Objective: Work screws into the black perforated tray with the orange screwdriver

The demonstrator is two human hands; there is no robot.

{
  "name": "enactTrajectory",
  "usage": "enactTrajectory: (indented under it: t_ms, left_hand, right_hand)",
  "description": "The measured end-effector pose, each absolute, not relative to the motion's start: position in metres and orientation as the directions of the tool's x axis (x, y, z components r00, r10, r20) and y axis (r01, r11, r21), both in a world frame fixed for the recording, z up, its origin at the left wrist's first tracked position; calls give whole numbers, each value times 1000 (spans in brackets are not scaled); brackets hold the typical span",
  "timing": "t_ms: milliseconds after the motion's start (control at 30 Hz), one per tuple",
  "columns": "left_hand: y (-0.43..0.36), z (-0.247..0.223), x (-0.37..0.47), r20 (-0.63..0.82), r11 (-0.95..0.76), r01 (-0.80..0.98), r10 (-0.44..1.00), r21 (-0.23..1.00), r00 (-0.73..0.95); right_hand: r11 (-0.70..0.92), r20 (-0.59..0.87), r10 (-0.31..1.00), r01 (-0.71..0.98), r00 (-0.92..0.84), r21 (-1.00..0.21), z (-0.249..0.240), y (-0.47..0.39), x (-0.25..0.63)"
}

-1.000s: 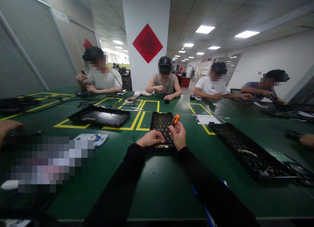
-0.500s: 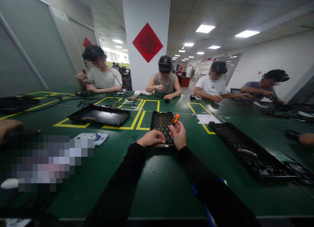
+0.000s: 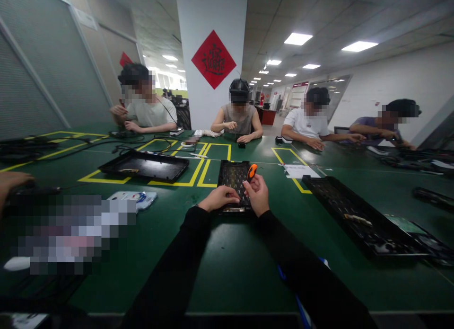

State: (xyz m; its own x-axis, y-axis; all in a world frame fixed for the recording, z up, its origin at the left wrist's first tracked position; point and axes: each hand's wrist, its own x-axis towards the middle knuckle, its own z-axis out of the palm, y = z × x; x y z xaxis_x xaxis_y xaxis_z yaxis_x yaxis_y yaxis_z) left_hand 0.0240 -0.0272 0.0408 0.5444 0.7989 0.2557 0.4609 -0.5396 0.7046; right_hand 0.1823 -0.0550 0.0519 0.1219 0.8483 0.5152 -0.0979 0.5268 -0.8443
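Observation:
A black plastic casing (image 3: pixel 234 173) with rows of small light marks inside lies flat on the green table in front of me. My right hand (image 3: pixel 258 195) grips a screwdriver with an orange and black handle (image 3: pixel 252 172), its shaft slanting down into the casing. On the near left part of the casing rests my left hand (image 3: pixel 220 198), thumb and fingers closed together close to the screwdriver's tip. Whatever those fingers pinch is too small to make out. A pale strip (image 3: pixel 234 209) runs along the casing's near edge.
A black tray-like cover (image 3: pixel 161 170) lies left, a long black casing (image 3: pixel 354 217) right. Nearby are a phone-like case (image 3: pixel 142 200), a paper sheet (image 3: pixel 301 171) and cables (image 3: pixel 21 151). Co-workers sit opposite; another person's hand (image 3: pixel 16 180) shows at the left edge.
The screwdriver handle has shifted slightly left; my hands stay in nearly the same place. A co-worker's hand at the right edge has left the view, and the dark object there remains.

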Motion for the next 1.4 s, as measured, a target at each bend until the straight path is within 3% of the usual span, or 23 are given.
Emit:
enactTrajectory:
  t_ms: [133, 200, 267, 500, 1400]
  left_hand:
    - [-24, 37, 16, 510, -470, 511, 857, 719, 71]
    - [-20, 33, 9, 554, -391, 536, 812, 748, -180]
    - [-15, 28, 5, 540, -325, 550, 791, 769, -288]
    - [-2, 12, 9, 404, -283, 535, 906, 796, -122]
    - [-2, 13, 8, 369, -271, 507, 924, 818, -101]
  right_hand:
    - [519, 505, 853, -110, 133, -847, 52, -54, 183]
    - [502, 487, 863, -116, 132, -857, 51, -52, 184]
    - [483, 470, 874, -121, 123, -867, 51, -52, 183]
    - [478, 475, 878, -119, 60, -870, 54, -56, 182]
    - [476, 470, 880, -122, 75, -871, 54, -55, 181]
